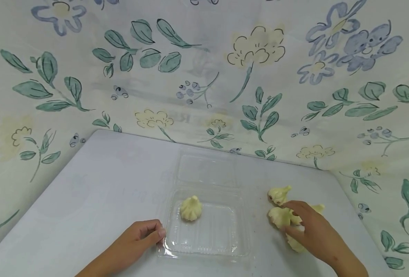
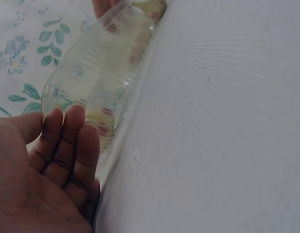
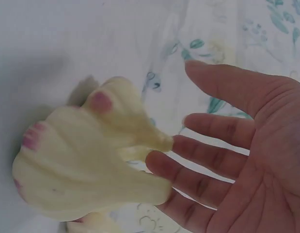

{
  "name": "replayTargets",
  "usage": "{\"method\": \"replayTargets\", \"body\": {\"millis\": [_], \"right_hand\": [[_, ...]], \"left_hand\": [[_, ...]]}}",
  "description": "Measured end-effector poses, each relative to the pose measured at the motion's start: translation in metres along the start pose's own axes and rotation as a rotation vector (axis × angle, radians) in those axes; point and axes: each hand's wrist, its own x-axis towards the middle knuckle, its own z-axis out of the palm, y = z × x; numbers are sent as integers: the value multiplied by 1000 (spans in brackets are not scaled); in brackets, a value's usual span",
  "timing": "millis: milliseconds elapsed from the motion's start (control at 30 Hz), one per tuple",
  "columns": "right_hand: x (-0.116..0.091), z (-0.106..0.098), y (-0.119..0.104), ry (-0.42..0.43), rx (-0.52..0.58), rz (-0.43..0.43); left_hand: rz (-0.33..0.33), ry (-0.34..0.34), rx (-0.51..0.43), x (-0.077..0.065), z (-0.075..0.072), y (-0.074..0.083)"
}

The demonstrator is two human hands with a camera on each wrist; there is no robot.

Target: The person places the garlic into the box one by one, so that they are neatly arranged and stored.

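Note:
A clear plastic container [image 1: 215, 234] lies in front of me with its lid folded back. Inside, toward the left, sits one pale garlic bulb [image 1: 191, 209]. My left hand [image 1: 138, 240] pinches the container's left rim between thumb and fingers; the left wrist view shows the fingertips against its clear wall [image 2: 91, 82]. Over on the right, my right hand [image 1: 313, 231] reaches over several loose garlic bulbs [image 1: 278, 195], thumb and fingers spread. In the right wrist view, fingertips are right at the stem of a garlic bulb [image 3: 77, 165] with pinkish patches, and the hand is not closed around it.
The container's open lid [image 1: 206, 169] lies flat beyond its base. A white tabletop [image 1: 121, 181] spreads around these things. Behind and at the sides hangs a floral cloth [image 1: 204, 88], meeting the table's far edge.

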Motion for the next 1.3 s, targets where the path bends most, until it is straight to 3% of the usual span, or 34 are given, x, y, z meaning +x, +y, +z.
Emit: {"method": "replayTargets", "body": {"millis": [167, 333, 700, 1300], "right_hand": [[9, 7, 12, -66, 74, 72], [14, 17, 19, -118, 138, 83], [22, 28, 19, -119, 131, 87], [24, 39, 8, -68, 145, 83]], "left_hand": [[-2, -2, -6, 0, 0, 0], [19, 2, -7, 0, -1, 0], [-30, 16, 0, 0, 0, 0], [-27, 1, -16, 1, -1, 1]]}}
